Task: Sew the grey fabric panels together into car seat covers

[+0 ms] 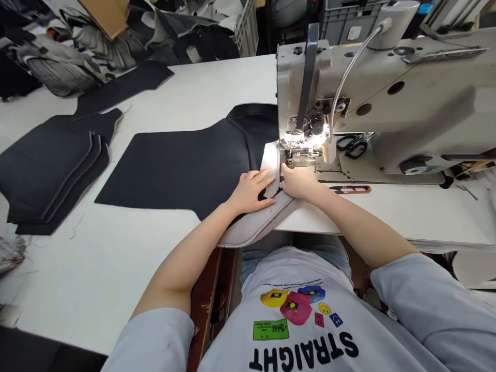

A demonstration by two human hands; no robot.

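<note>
A black fabric panel lies under the head of the sewing machine, its light grey underside folded up along the near edge. On top of it, close to the needle area, is a small whitish strip. My left hand rests flat on the panel and strip, fingers spread. Just in front of the presser foot, my right hand has its fingers bent and pressed together at the panel's edge. Its fingertips are partly hidden against the fabric.
Stacked black panels lie on the white table at left. Black-handled scissors sit under the machine arm, and orange thread snips lie right of my right hand. Grey crates and fabric piles stand behind.
</note>
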